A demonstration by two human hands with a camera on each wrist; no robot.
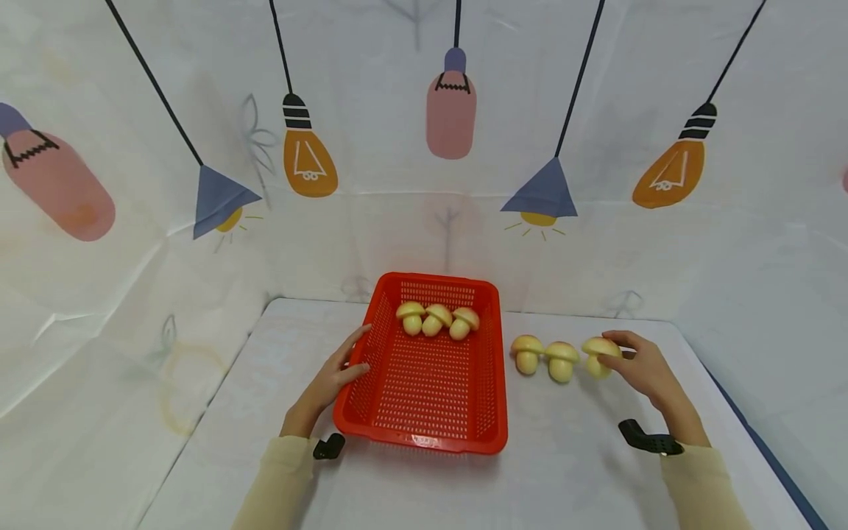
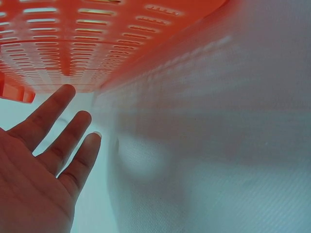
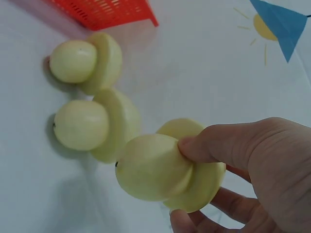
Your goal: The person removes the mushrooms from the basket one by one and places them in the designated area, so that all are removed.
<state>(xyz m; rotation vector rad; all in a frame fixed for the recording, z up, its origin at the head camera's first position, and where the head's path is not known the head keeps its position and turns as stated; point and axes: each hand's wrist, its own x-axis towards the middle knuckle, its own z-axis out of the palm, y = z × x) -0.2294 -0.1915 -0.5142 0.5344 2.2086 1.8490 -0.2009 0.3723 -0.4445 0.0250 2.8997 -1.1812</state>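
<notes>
My left hand (image 1: 331, 377) rests at the left rim of a red plastic basket (image 1: 498, 368), thumb lying over the edge. In the left wrist view, several fingers (image 2: 68, 144) extend straight and spread beside the slotted basket wall (image 2: 87, 34). Inside the basket, several mushroom-shaped pieces (image 1: 436, 319) with pale stems and yellowish caps line the far end. My right hand (image 1: 645, 372) pinches another mushroom-shaped piece (image 3: 153, 167) between thumb and fingers. Two more such pieces, one nearer the basket (image 1: 527, 353) and one nearer the hand (image 1: 562, 361), stand on the table.
A white-covered table (image 1: 556, 471) lies beneath everything. Behind it hangs a pale cloth wall (image 1: 397, 228) printed with lamps and bulbs. Dark bands sit on both wrists, one by the left hand (image 1: 329, 446) and one by the right (image 1: 651, 440).
</notes>
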